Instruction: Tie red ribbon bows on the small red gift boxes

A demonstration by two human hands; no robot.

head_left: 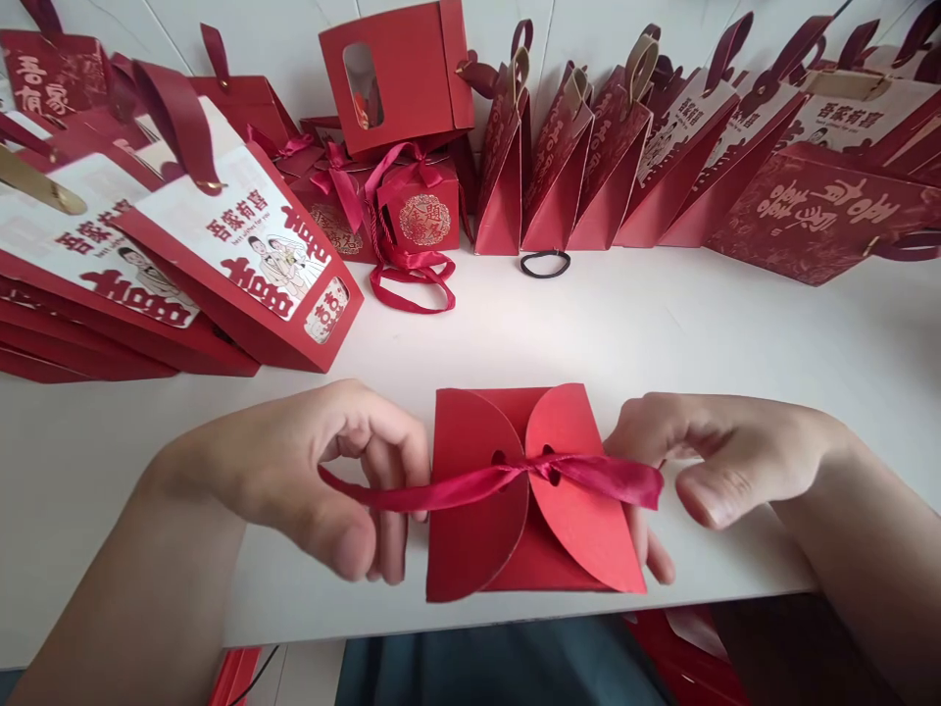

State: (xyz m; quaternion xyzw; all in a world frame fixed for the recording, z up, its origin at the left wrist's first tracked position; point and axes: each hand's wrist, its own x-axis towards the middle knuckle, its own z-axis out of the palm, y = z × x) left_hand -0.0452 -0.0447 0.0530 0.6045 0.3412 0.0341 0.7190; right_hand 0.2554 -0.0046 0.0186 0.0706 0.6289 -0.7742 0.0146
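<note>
A red square gift box (pixel 485 549) lies near the table's front edge, its rounded flaps folded over the top. A crimson ribbon (pixel 456 490) passes through the flap holes and is knotted at the middle. My left hand (pixel 323 480) is at the box's left side, loosely curved, with thumb and fingers apart. The ribbon's left end runs in between them, and the fingertips are close to the box edge. On the other side, my right hand (pixel 706 461) has its thumb spread away from the fingers. Those fingers are partly hidden behind the box and the ribbon's right end.
Printed red and white gift bags (pixel 242 235) crowd the left. More triangular bags (pixel 544 186) line the back right. A windowed red box (pixel 412 78) rests on small ribboned boxes (pixel 422 211). A black hair tie (pixel 545 264) lies on the white table (pixel 588 324).
</note>
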